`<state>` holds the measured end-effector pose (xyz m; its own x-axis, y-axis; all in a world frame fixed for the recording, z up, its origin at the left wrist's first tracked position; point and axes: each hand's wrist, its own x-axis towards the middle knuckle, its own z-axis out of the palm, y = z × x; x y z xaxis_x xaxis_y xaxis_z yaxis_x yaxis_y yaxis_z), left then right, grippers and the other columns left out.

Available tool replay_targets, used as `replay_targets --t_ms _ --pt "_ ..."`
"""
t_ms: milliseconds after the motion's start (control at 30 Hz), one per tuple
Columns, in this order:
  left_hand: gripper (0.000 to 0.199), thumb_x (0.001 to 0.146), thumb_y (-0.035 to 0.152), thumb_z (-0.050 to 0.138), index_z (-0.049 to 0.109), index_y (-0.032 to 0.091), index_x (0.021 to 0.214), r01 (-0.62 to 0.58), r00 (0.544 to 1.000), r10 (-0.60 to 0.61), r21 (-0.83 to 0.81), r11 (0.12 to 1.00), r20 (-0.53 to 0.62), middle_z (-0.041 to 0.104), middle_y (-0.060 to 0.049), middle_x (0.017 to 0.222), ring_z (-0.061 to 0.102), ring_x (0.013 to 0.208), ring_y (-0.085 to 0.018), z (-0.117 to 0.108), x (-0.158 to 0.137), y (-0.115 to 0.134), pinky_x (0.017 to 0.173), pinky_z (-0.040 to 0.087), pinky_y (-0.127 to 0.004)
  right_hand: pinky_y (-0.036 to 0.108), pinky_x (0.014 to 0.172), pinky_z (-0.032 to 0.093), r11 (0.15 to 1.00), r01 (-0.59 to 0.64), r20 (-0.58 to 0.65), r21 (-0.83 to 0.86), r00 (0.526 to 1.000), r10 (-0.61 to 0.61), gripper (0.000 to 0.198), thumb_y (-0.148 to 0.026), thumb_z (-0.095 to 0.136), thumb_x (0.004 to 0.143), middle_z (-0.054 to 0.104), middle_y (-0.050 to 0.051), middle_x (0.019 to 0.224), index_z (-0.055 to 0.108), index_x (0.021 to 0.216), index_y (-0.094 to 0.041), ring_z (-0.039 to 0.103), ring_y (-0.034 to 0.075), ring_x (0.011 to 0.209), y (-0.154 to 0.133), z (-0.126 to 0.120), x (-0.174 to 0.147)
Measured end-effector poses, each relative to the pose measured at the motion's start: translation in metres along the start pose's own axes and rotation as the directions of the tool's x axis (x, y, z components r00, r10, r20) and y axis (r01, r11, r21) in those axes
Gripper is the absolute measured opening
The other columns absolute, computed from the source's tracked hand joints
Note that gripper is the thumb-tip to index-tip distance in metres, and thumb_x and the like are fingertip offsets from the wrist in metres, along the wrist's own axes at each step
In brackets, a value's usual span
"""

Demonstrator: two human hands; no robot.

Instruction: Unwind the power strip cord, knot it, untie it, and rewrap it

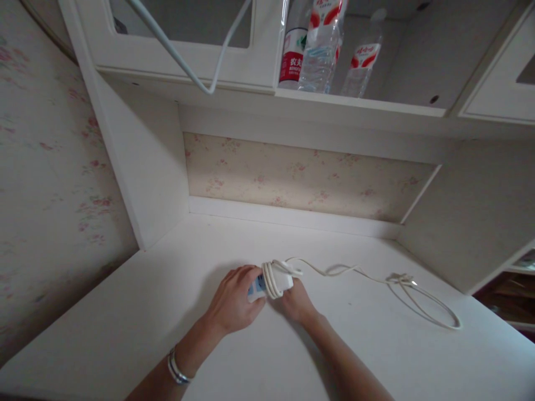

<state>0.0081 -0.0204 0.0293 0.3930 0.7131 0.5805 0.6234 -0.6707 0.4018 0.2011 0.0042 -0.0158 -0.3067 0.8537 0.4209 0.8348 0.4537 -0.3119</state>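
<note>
left hand (237,301): bare | left wrist: shiny silver-coloured bracelet (174,367) | right hand (296,302): bare

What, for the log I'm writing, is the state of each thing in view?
Left hand: gripping the power strip's left end.
Right hand: at its right end, partly hidden.
Power strip: held, wrapped in cord.
Power cord: partly wound, the rest trailing, loosely looped.
Nongfu bottle: upright.
Middle Wahaha bottle: upright.
Right Wahaha bottle: upright.
White cable: hanging in a bend.

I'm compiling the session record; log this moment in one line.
left hand: gripping power strip; right hand: at its other end, fingers hidden; cord: looped around strip, trailing right across desk
</note>
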Motion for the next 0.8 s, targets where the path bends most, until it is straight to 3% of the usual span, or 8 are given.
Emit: replay_targets --t_ms 167,300,600,800 --pt "0.046 0.075 0.033 0.061 0.041 0.025 0.116 0.172 0.985 -0.171 0.096 0.98 -0.019 0.062 -0.004 0.11 0.06 0.098 -0.021 0.002 0.002 -0.002 0.085 0.046 -0.033 0.022 0.057 0.033 0.987 -0.047 0.147 -0.155 0.987 0.07 0.032 -0.021 0.029 0.094 0.066 0.007 0.075 0.058 0.083 -0.016 0.06 0.014 0.066 -0.015 -0.002 0.0" --pt "0.062 0.077 0.041 0.059 0.03 0.023 0.129 0.247 0.968 -0.249 0.206 0.947 -0.016 0.06 -0.008 0.116 0.061 0.098 -0.025 0.003 0.001 -0.006 0.081 0.047 -0.035 0.025 0.055 0.029 0.974 -0.023 0.117 -0.226 0.992 0.05 0.031 -0.029 0.028 0.096 0.066 0.005 0.074 0.054 0.085 -0.017 0.06 0.015 0.063 -0.026 -0.006 -0.001" --pt "0.061 0.083 0.034 0.055 0.029 0.025 0.137 0.166 0.986 -0.164 0.39 0.906 -0.038 0.056 -0.008 0.117 0.057 0.098 -0.022 0.007 0.001 -0.007 0.084 0.044 -0.032 0.027 0.057 0.025 0.939 0.117 -0.039 -0.323 0.99 -0.137 0.016 -0.026 0.041 0.089 0.064 0.001 0.07 0.054 0.086 -0.019 0.054 0.013 0.058 -0.032 -0.008 -0.006" --pt "0.056 0.085 0.031 0.051 0.031 0.024 0.137 0.192 0.98 -0.187 0.536 0.822 -0.063 0.057 -0.008 0.112 0.056 0.093 -0.022 0.009 0.002 -0.004 0.08 0.042 -0.033 0.029 0.058 0.023 0.929 0.105 -0.104 -0.355 0.983 -0.151 0.008 -0.018 0.047 0.078 0.061 -0.001 0.065 0.054 0.08 -0.019 0.049 0.013 0.055 -0.033 -0.007 -0.006"
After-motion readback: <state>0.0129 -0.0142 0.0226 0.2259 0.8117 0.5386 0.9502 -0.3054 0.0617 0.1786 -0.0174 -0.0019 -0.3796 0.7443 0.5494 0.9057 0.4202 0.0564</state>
